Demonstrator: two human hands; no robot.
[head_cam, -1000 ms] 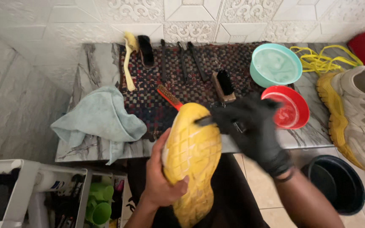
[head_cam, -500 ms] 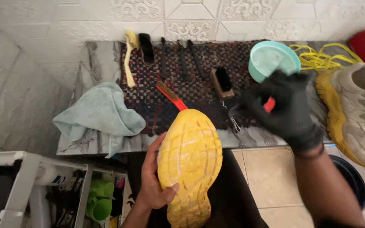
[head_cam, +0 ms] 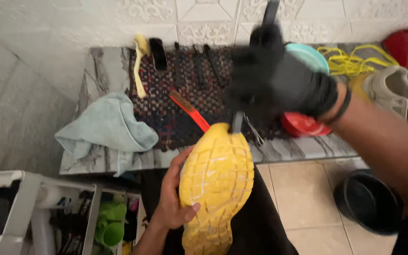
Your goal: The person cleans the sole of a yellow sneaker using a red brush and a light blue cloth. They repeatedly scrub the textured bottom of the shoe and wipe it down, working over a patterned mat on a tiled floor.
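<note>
Your L hand (head_cam: pixel 173 200) is bare and clamped on the yellow shoe (head_cam: pixel 217 186): thumb hooked over the sole's near edge, fingers wrapped round the far side, out of sight. The shoe sits sole-up over your lap, long axis running from the heel at the bottom of frame up to the toe, which meets the front edge of the marble bench (head_cam: pixel 303 148).

Your R hand (head_cam: pixel 279 78), in a black glove, is raised above the bench and blurred. It looks closed round something dark, w/ a dark stub poking out above the glove and another below, but can't tell what it holds. That hand is up and to the R of the toe; the lower stub hangs just above the toe tip. So the sole lies below and toward you from the R fingers.

Further out: orange-handled brush (head_cam: pixel 190 111) on the woven mat (head_cam: pixel 175 123) just L of the toe, light-blue cloth (head_cam: pixel 107 127) near the L hand's side, red bowl (head_cam: pixel 303 127) under your R wrist, black bucket (head_cam: pixel 367 203) on the floor.
</note>
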